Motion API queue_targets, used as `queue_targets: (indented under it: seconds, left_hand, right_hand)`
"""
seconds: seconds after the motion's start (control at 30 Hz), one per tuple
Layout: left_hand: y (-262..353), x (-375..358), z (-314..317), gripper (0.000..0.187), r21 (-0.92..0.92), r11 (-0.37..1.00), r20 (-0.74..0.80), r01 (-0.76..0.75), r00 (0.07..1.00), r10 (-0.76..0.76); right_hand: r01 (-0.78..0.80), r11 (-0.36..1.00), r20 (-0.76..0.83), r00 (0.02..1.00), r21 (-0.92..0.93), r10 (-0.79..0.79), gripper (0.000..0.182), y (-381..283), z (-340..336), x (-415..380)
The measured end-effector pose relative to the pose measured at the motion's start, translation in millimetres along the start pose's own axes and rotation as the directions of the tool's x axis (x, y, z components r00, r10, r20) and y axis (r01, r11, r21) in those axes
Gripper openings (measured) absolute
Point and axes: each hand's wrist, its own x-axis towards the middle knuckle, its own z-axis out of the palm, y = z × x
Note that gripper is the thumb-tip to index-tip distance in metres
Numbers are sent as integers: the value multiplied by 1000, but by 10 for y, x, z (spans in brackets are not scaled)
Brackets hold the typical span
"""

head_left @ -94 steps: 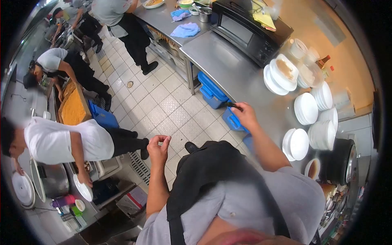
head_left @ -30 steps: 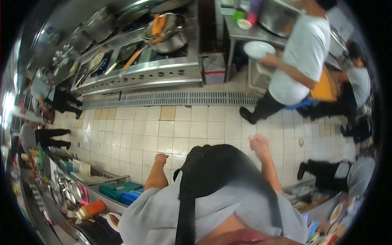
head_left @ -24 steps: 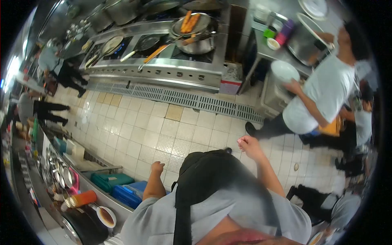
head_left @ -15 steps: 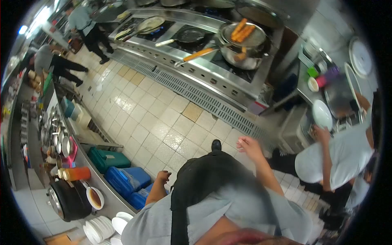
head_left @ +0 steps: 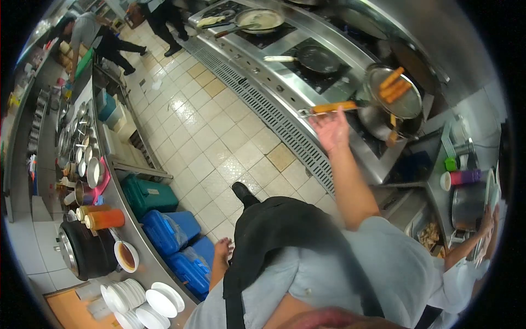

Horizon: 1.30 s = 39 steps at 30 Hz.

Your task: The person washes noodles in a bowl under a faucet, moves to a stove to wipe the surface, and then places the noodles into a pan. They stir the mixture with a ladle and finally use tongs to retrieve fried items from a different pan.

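My right hand (head_left: 332, 133) reaches out over the stove's front edge, its fingers spread just beneath an orange handle (head_left: 335, 107) with a metal loop at its end. That handle points toward a metal pan (head_left: 378, 123) on the right burner. Above this pan sits a round strainer (head_left: 408, 104) bearing several long golden-brown fried pieces (head_left: 394, 90). Low beside my black apron, my left hand (head_left: 222, 250) hangs with loosely bent fingers and nothing visible in it. Nearest to it are the blue bins (head_left: 189, 268) under the left counter.
A dark frying pan (head_left: 319, 59) and a pan of pale food (head_left: 262, 20) stand farther along the stove. On the left counter are a black pot (head_left: 87, 249), sauce bottles (head_left: 105, 220) and stacked white plates (head_left: 123, 296). Co-workers (head_left: 90, 38) stand ahead and at right.
My right hand has moved forward and up to the orange handle, its fingers opening out. The stove now appears closer. The co-worker at right has shifted toward the view's edge.
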Motion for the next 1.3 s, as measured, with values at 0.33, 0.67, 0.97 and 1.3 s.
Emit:
queue_targets:
  seconds: [0.33, 0.67, 0.97, 1.3]
  left_hand:
    - [-785, 262, -1928, 40, -13, 879, -87, 477, 875, -476]
    - [862, 2851, -3863, 49, -158, 966, -430, 204, 866, -254]
    - [1682, 3257, -4276, 48, -521, 849, -307, 90, 908, -285]
    - [248, 2361, -4170, 42, -436, 724, -97, 535, 772, -629]
  right_hand:
    - [319, 933, -251, 901, -168, -353, 35, -67, 592, -41]
    - [244, 917, -42, 962, -316, -271, 25, 163, 1582, 65]
    - [-190, 963, 235, 944, -189, 233, 32, 1237, 2560, 1952]
    - [-477, 732, 133, 788, -486, 602, 20, 3388, 4008, 3447]
